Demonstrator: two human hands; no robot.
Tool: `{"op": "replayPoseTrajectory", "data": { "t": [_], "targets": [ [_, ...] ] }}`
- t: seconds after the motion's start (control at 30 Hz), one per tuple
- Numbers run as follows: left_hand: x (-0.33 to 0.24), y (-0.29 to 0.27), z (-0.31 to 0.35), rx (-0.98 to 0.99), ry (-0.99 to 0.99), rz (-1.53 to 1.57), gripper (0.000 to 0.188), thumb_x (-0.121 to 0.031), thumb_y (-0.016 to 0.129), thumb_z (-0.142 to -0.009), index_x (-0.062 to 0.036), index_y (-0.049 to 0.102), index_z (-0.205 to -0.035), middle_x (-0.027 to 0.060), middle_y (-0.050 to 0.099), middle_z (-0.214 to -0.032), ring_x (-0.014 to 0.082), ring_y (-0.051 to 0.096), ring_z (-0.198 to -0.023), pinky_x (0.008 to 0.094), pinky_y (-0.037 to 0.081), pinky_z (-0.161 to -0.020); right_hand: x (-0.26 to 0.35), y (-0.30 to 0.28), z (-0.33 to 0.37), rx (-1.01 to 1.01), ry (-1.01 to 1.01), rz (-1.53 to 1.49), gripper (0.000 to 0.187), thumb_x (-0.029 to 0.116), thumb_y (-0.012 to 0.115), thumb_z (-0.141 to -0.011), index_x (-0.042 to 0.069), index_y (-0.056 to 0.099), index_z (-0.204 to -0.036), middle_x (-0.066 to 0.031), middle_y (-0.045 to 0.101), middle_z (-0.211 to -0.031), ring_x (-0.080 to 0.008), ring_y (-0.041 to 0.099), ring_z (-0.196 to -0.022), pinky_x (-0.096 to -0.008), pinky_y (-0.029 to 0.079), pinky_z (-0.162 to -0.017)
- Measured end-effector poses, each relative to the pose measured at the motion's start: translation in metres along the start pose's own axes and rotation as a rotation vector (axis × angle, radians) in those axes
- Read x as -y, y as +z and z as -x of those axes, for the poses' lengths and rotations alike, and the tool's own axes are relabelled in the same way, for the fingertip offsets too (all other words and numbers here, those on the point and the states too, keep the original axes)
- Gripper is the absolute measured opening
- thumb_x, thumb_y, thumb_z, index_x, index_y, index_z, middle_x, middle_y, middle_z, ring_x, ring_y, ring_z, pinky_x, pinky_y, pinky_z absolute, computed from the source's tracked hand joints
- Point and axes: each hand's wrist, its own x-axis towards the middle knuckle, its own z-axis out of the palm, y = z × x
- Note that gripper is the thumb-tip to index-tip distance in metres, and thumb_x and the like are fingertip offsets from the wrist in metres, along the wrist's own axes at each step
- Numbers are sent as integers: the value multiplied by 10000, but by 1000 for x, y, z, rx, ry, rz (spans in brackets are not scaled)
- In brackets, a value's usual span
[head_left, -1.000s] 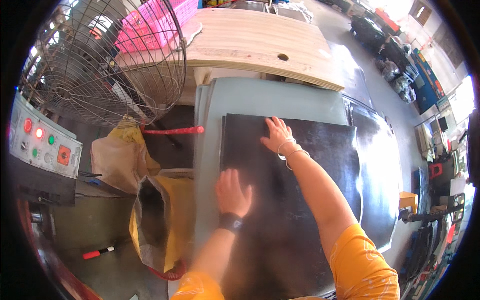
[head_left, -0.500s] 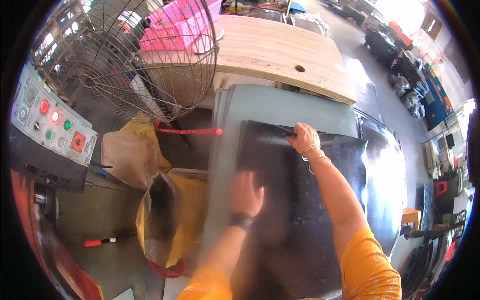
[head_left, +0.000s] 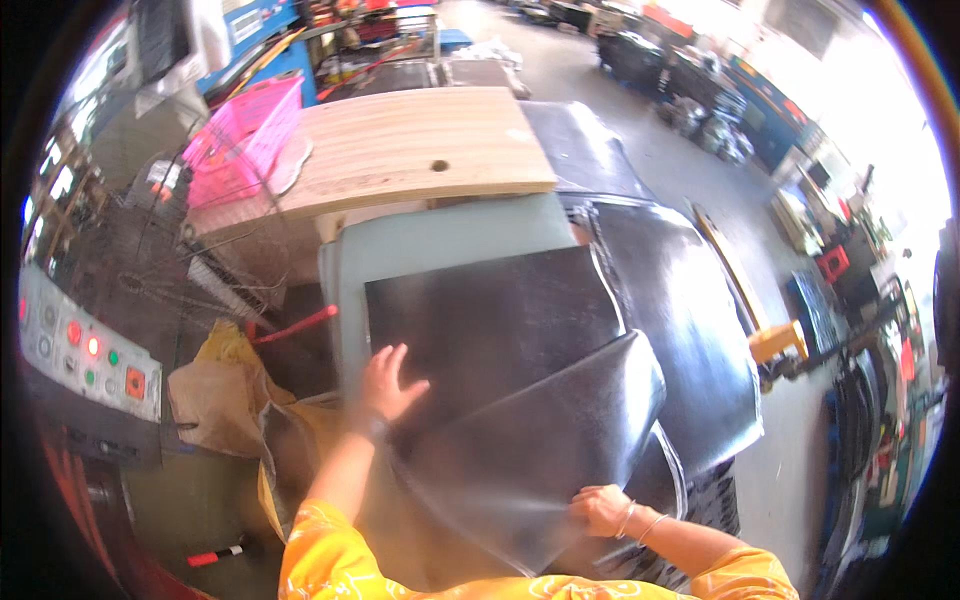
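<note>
A large, glossy black rubber sheet (head_left: pixel 560 420) is folded back toward me, its far part lifted and curled over diagonally. My right hand (head_left: pixel 602 511), low and to the right, is closed on the edge of this sheet. Beneath it, another flat black sheet (head_left: pixel 490 315) lies on a stack of pale grey-green boards (head_left: pixel 450 228). At the left edge of the black sheets, my left hand (head_left: pixel 390 384) is open with its fingers spread. Whether its palm presses on the sheet I cannot tell.
A wooden board table (head_left: pixel 420 135) with a pink basket (head_left: pixel 250 135) stands beyond the stack. At left are a wire-caged fan (head_left: pixel 170 250), a control panel (head_left: pixel 95 350) and a sack (head_left: pixel 230 400). More black sheets (head_left: pixel 670 300) lie to the right, beside a yellow block (head_left: pixel 778 343).
My right hand has pulled the top sheet's far edge back toward me, to the lower right, uncovering the sheet below. My left hand stays near the left edge. The view has shifted.
</note>
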Motion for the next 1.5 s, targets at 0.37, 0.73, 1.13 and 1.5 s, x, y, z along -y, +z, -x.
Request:
{"op": "replayPoseTrajectory", "data": {
  "t": [0.37, 0.73, 1.13, 1.5],
  "targets": [
    [-40, 35, 28, 462, 130, -410, 674, -514, 485, -896, -302, 220, -1479, 102, 133, -1557, 304, 124, -1431, 493, 124, -1147, 67, -15, 120, -217, 13, -28, 162, 207, 653, -634, 126, 585, -756, -32, 588, -774, -233, 585, -790, -386, 512, -627],
    [-46, 44, 30, 480, 114, -620, 680, -521, 459, -903, -308, 182, -1487, 67, 160, -1556, 285, 154, -1429, 549, 218, -1106, 111, -85, 258, -382, -41, 344, 182, 186, 616, -597, 140, 444, -633, 5, 401, -657, -152, 472, -629, -261, 437, -507],
    [-116, 29, 38, 537, -52, -644, 690, -451, 549, -881, -292, 235, -1474, 87, 195, -1540, 324, 206, -1403, 563, 275, -1068, 140, -17, 327, -300, 165, 269, 150, 201, 592, -635, 147, 463, -686, 7, 417, -699, -149, 484, -648, -259, 439, -549],
    [-148, 60, 182, 322, 57, -410, 655, -529, 468, -900, -296, 247, -1471, 43, 185, -1550, 247, 143, -1432, 575, 113, -1124, 152, 36, 369, -368, -62, 345, 194, 152, 569, -524, 139, 383, -575, -3, 320, -615, -137, 422, -543, -260, 373, -441]
  ]
}}
